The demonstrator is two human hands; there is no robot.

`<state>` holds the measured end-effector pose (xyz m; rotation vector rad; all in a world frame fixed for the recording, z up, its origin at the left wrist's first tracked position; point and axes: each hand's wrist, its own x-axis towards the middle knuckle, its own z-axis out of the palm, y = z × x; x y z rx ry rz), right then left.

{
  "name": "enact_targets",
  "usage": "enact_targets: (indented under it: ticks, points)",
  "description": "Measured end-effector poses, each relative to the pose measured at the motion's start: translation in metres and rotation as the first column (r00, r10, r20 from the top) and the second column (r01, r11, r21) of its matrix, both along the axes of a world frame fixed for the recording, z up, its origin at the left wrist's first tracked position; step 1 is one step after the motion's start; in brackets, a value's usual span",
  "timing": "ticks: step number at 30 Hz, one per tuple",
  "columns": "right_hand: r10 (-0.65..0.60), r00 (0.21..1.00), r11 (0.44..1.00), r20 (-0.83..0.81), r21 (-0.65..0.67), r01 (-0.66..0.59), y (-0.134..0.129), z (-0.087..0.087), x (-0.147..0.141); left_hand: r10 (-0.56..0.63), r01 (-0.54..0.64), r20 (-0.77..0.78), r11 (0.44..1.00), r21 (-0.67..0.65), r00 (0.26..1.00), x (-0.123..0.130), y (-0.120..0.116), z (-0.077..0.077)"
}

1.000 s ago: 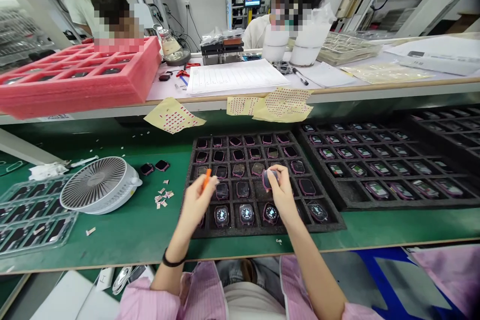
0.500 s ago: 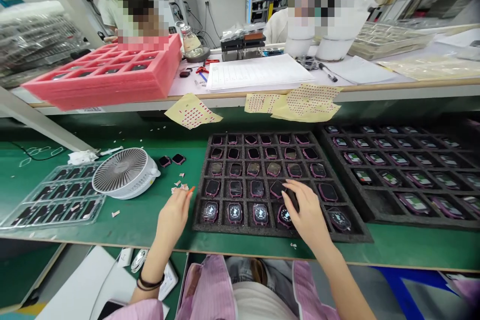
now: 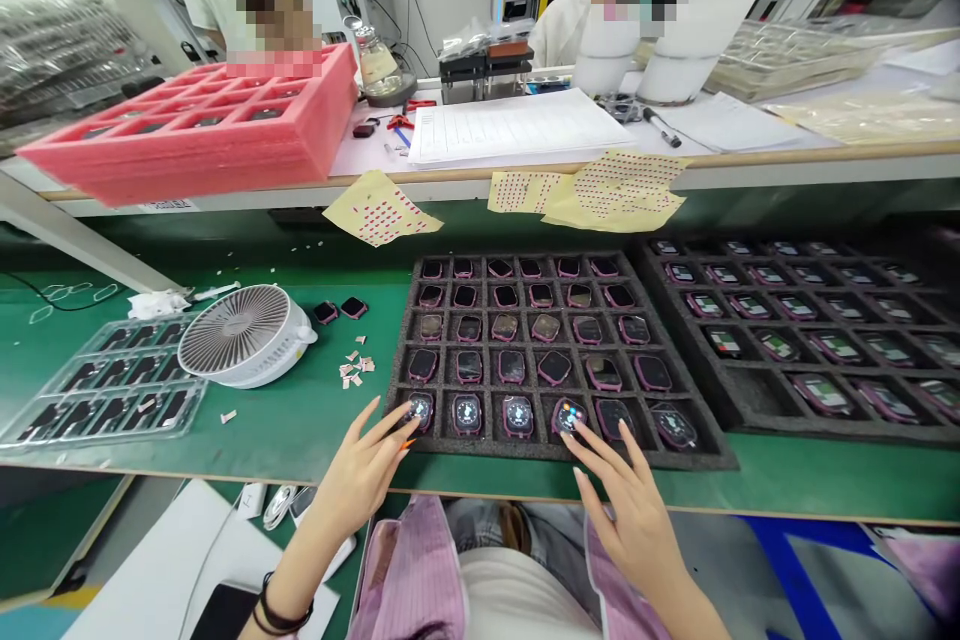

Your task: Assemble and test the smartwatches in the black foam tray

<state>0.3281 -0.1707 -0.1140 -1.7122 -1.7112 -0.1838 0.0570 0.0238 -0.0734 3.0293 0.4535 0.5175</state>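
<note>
A dark foam tray (image 3: 480, 443) holds rows of square watch bodies with purple frames, several of the front ones lit. My left hand (image 3: 367, 465) is at the tray's front left corner, fingers apart, fingertips over the lit watch (image 3: 420, 411) there. An orange tip shows by its fingers; what it is I cannot make out. My right hand (image 3: 619, 490) is spread at the front edge, one fingertip on or just over a watch (image 3: 570, 417) whose screen shows coloured icons.
A second foam tray (image 3: 750, 417) of watches stands right. Left are a white fan (image 3: 247, 335), a clear plastic tray (image 3: 97, 385), paper bits (image 3: 357, 367) and two loose watches (image 3: 354, 307). A shelf above bears a pink foam box (image 3: 315, 130); people are behind it.
My left hand has moved right, onto the tray's front left corner. My right hand has drawn back to the front row. The fourth front watch's screen changed from a dial to coloured icons.
</note>
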Motion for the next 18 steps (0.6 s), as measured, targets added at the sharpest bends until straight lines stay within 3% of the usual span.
enact_targets:
  ticks: [3,10,15,18]
  points:
    - [0.030,0.998,0.998,-0.047,0.055,-0.028,0.007,0.007,-0.009,0.012,-0.011,0.072,1.000,-0.005,0.997,0.012,-0.010,0.006]
    - [0.062,0.997,0.989,-0.038,-0.130,-0.067,0.055,0.016,-0.032,0.010,-0.011,-0.030,1.000,-0.025,1.000,0.068,-0.022,-0.001]
    - [0.113,0.993,0.982,-0.038,-0.151,-0.117,0.046,0.014,-0.031,-0.028,0.026,-0.031,0.998,-0.062,0.999,0.059,-0.027,-0.006]
    - [0.169,0.981,0.982,-0.090,-0.067,-0.176,0.031,0.013,-0.025,-0.112,0.110,-0.005,0.986,-0.124,0.994,0.046,-0.029,-0.003]
